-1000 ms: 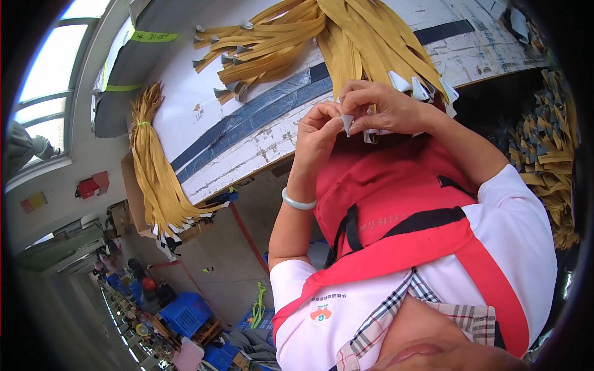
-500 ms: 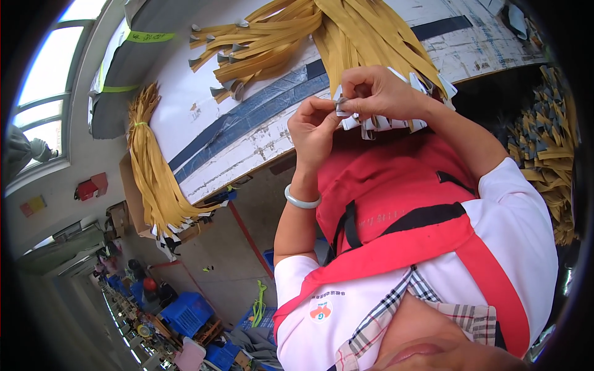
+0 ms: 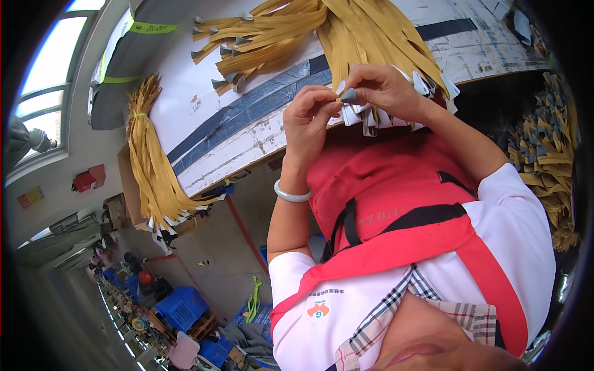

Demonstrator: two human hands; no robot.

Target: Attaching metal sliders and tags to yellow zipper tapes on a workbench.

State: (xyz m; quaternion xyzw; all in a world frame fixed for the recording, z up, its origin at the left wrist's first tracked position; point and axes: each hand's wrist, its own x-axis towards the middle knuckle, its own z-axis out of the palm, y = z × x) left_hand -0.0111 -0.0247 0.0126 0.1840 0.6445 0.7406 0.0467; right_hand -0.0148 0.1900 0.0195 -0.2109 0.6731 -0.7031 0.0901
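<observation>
Close together at the table's near edge, my two hands pinch the end of one yellow strap. My left hand (image 3: 312,117), a pale bangle (image 3: 292,191) on its wrist, holds the tip between thumb and forefinger. My right hand (image 3: 387,93) grips a grey tab (image 3: 349,96) folded into a cone at that end. Beneath and beside them hang the white and grey ends (image 3: 370,117) of a bundle of yellow straps (image 3: 365,37). Further left on the table lie several straps (image 3: 272,52) whose ends carry grey cone-shaped tabs.
A tied bundle of yellow straps (image 3: 151,161) drapes over the white table's (image 3: 216,148) left end. At right stands a heap of grey-tipped straps (image 3: 544,161). Grey sheets with green bands (image 3: 127,68) stand at the back left. Blue crates (image 3: 181,309) sit on the floor.
The grey cone-shaped tab now shows between my fingers, where a pale piece was pinched before. My left hand has shifted slightly left.
</observation>
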